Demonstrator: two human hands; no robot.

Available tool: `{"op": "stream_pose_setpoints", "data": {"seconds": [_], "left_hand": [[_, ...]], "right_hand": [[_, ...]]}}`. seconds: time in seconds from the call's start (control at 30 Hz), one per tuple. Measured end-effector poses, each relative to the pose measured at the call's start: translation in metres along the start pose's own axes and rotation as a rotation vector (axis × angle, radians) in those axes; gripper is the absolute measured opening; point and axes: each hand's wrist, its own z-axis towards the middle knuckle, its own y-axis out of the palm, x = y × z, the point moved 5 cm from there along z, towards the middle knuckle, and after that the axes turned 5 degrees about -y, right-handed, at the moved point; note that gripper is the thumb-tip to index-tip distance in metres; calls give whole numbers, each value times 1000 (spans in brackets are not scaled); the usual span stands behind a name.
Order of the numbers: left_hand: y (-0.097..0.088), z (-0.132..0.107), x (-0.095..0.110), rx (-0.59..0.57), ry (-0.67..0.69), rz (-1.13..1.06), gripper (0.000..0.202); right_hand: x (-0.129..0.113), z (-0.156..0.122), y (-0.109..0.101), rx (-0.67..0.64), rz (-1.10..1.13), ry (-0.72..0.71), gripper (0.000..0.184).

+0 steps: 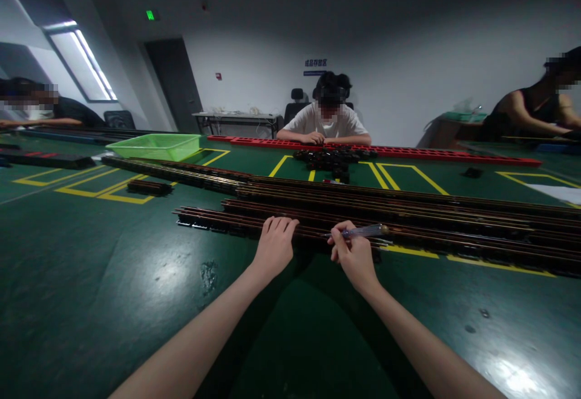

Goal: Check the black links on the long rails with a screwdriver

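A long dark strip with copper-coloured rods point(218, 220) lies across the table in front of me. My left hand point(276, 246) is closed over its near edge, fingers bent over the rods and fingertips partly hidden. In my right hand point(356, 261), pinched between thumb and fingers, is a small screwdriver point(370, 230) with a clear handle. Its shaft points left along the strip, close to the rods; whether the tip touches them I cannot tell. Just behind lie several similar long strips point(385, 208), side by side and running off to the right.
A short dark strip piece point(149, 187) and a green basket point(157, 146) are at the left. Black parts point(324, 160) lie piled before a person point(324, 123) across the table, beside a long red rail point(431, 155). Other people sit left and right. Yellow tape marks the green table point(113, 266).
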Motion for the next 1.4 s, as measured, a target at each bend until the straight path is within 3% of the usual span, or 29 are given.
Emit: {"op": "stream_pose_setpoints", "data": {"seconds": [0.73, 1.4], "left_hand": [[0, 0, -1, -68, -8, -129, 37], [1, 0, -1, 8, 30, -52, 36]], "right_hand": [[-2, 2, 0, -53, -71, -31, 25], [-1, 1, 1, -51, -58, -15, 24]]}}
